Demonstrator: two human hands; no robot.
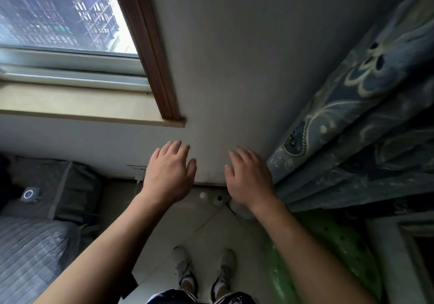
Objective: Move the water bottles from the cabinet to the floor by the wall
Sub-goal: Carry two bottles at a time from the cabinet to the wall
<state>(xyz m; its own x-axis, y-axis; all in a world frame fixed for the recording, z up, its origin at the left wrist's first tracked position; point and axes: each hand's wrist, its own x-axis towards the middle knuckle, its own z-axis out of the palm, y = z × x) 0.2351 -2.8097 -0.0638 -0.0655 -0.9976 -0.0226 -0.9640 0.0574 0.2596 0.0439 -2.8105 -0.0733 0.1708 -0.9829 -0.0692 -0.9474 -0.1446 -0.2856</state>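
Seen from above, two water bottles stand on the tiled floor against the wall: one shows a white cap (202,195), the other (218,199) a dark round top. Part of a third, clear bottle (240,208) shows under my right wrist. My left hand (168,176) hovers high above them with fingers relaxed and spread, holding nothing. Beside it, my right hand (250,179) hangs the same way, empty. The cabinet is not in view.
A blue patterned curtain (357,120) hangs at the right over a green inflated object (333,245). A bed with grey bedding (35,245) and a small device (29,194) lies at the left. A window sill (89,108) juts out above. My feet (204,268) stand on the tiles.
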